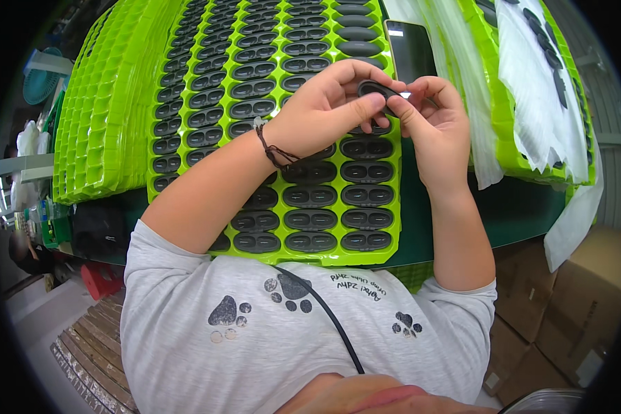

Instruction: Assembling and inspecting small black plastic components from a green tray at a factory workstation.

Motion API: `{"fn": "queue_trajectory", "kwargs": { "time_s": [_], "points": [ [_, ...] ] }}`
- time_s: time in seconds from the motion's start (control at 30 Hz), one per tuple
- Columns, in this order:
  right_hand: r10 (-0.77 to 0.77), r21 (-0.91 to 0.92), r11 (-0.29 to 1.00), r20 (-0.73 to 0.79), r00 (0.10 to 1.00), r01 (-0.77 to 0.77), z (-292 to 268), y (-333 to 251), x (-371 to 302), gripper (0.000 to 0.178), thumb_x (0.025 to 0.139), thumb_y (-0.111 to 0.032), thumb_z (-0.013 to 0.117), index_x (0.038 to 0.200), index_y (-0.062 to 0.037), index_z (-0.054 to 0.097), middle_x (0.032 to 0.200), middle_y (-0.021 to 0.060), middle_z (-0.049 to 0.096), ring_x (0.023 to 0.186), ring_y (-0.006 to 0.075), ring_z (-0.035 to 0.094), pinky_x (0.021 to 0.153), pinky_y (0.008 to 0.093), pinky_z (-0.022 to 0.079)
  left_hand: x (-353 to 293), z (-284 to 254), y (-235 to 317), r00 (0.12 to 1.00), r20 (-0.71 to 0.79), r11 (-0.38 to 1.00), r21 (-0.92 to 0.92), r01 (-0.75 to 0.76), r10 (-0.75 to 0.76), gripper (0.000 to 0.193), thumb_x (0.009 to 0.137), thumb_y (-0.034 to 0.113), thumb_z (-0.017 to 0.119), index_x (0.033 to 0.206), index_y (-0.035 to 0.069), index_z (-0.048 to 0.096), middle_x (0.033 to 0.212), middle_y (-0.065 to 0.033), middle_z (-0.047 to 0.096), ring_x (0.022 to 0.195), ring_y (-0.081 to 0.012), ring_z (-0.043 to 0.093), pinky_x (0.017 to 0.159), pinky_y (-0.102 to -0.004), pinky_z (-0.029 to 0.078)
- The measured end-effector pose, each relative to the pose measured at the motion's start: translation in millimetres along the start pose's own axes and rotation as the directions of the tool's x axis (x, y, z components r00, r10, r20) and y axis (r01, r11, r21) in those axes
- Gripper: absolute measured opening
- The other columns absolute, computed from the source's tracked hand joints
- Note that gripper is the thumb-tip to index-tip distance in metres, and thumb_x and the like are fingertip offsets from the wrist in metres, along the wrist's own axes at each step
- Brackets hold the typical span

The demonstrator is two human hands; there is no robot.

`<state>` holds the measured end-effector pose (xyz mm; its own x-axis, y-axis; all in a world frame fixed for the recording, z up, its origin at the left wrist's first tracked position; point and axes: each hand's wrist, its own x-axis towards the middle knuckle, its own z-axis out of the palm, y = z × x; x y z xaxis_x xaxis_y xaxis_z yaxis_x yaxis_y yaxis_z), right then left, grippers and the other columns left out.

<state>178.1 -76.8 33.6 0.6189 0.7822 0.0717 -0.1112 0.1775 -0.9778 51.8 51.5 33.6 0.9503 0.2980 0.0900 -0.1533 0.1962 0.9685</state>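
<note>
Over the right columns of a lime-green tray [274, 257], both my hands meet at one black oval plastic part [371, 88]. It looks like an earbud case piece. My left hand [328, 103] pinches it between thumb and fingers; a dark cord bracelet circles that wrist. Against its right end press the thumb and fingers of my right hand [435, 131]. Between the hands shows a small pale glint that I cannot make out. Rows of similar black oval pieces [310, 197] fill the tray's pockets, most with two hollows. Smooth-topped ones [357, 48] sit in the far right column.
A tall stack of lime-green trays [110, 103] stands at the left. A dark phone-like slab [410, 52] lies right of the tray. White foam sheets [531, 83] drape over more trays at the right. Cardboard boxes [573, 310] sit lower right, beside the green table [510, 214].
</note>
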Motion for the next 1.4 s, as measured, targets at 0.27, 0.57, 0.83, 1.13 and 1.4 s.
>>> {"fn": "queue_trajectory", "kwargs": {
  "time_s": [0.27,0.57,0.83,1.13,1.4],
  "points": [
    [0.044,-0.261,0.965,0.06,0.997,-0.027,-2.4,1.1,-3.1,0.015,0.087,-0.005,0.068,0.099,0.0013,0.062,0.082,0.0029,0.066,0.07,0.0068,0.062,0.062,0.0198,0.049,-0.9,-0.5,-13.1,0.999,-0.036,0.999,0.03,0.025,-0.024,0.027,0.102,0.017,0.041,0.124,0.002,0.045,0.112,-0.008,0.058,0.085,-0.0133,0.062,0.073,-0.0262,0.051],
    [-0.153,-0.497,0.846,0.123,0.981,0.194,-7.2,9.5,-3.0,0.01,0.084,-0.003,0.067,0.091,0.0028,0.064,0.078,0.0095,0.065,0.067,0.0153,0.064,0.06,0.0261,0.051,0.3,3.0,-14.6,0.996,-0.089,0.987,0.152,0.043,-0.03,0.026,0.103,0.018,0.037,0.118,0.0,0.05,0.099,-0.0072,0.06,0.078,-0.0116,0.062,0.068,-0.0239,0.051],
    [-0.351,-0.624,0.679,0.188,0.917,0.388,-2.2,12.1,-3.2,0.008,0.082,-0.002,0.068,0.087,0.002,0.063,0.078,0.0139,0.063,0.068,0.0268,0.061,0.059,0.0334,0.049,1.9,4.1,-5.1,0.993,-0.119,0.945,0.32,0.062,-0.025,0.025,0.103,0.016,0.038,0.116,0.0,0.051,0.097,-0.0065,0.061,0.076,-0.0102,0.064,0.067,-0.0229,0.053],
    [-0.357,-0.655,0.638,0.214,0.909,0.405,3.1,6.5,1.8,0.006,0.082,0.001,0.066,0.087,0.0021,0.062,0.077,0.0137,0.061,0.068,0.0273,0.06,0.061,0.0335,0.048,2.7,3.5,-15.1,0.989,-0.144,0.989,0.146,0.031,-0.01,0.021,0.101,0.015,0.045,0.114,0.0,0.052,0.097,-0.0066,0.062,0.077,-0.0097,0.064,0.071,-0.0234,0.054],
    [-0.076,-0.472,0.871,0.15,0.986,0.139,-14.7,26.3,-3.7,0.013,0.095,0.0,0.054,0.106,0.0056,0.057,0.098,0.008,0.06,0.086,0.0128,0.059,0.075,0.0248,0.052,6.9,5.6,-34.8,0.984,-0.112,0.934,0.346,-0.093,0.139,0.017,0.093,0.008,0.048,0.106,-0.002,0.053,0.088,-0.0159,0.064,0.08,-0.0239,0.067,0.07,-0.0345,0.054]
  ]
}}
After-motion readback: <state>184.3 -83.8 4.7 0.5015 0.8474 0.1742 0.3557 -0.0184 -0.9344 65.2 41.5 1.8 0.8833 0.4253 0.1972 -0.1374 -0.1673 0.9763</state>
